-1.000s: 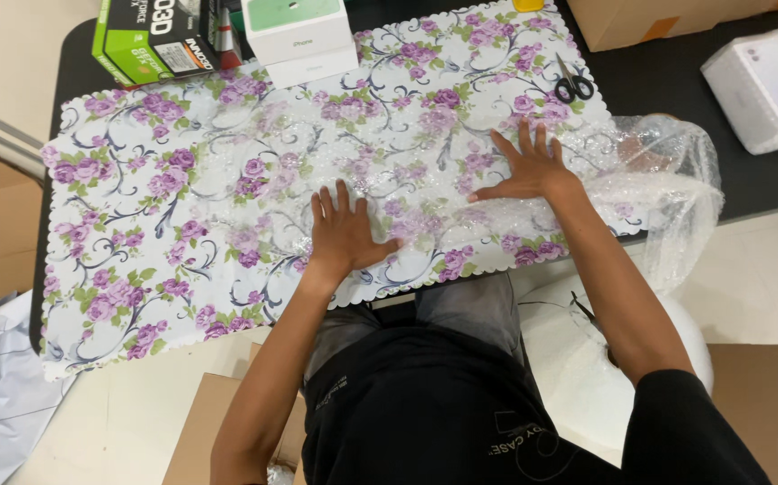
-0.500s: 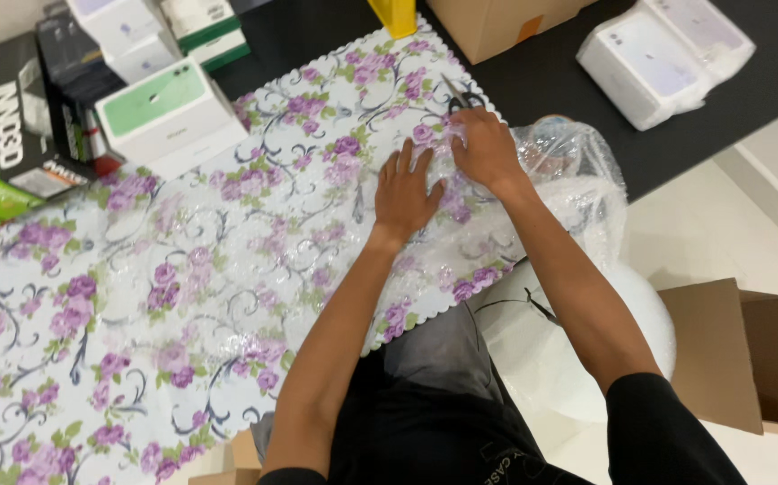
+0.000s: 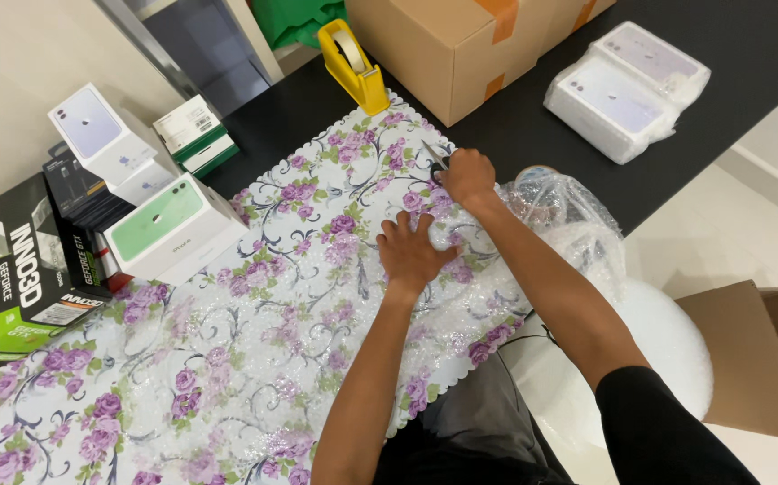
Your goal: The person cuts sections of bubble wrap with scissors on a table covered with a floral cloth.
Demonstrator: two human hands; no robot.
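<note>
A clear sheet of bubble wrap (image 3: 254, 359) lies flat over a white tablecloth printed with purple flowers (image 3: 317, 171). My left hand (image 3: 413, 249) presses flat on the wrap, fingers spread. My right hand (image 3: 466, 175) is closed around a pair of scissors (image 3: 435, 159) lying at the far right part of the cloth; only the blades show past my fingers. A roll of bubble wrap (image 3: 559, 224) bulges off the table edge just right of my right arm.
A yellow tape dispenser (image 3: 354, 65) and a brown cardboard box (image 3: 461, 45) stand at the back. Wrapped white boxes (image 3: 627, 90) lie at the right. Small white, green and black product boxes (image 3: 128, 207) crowd the left. An open carton (image 3: 757, 359) sits on the floor.
My right hand has slid from the bubble wrap up to the scissors and closed on them. My left hand stays pressed on the wrap. The camera has swung right.
</note>
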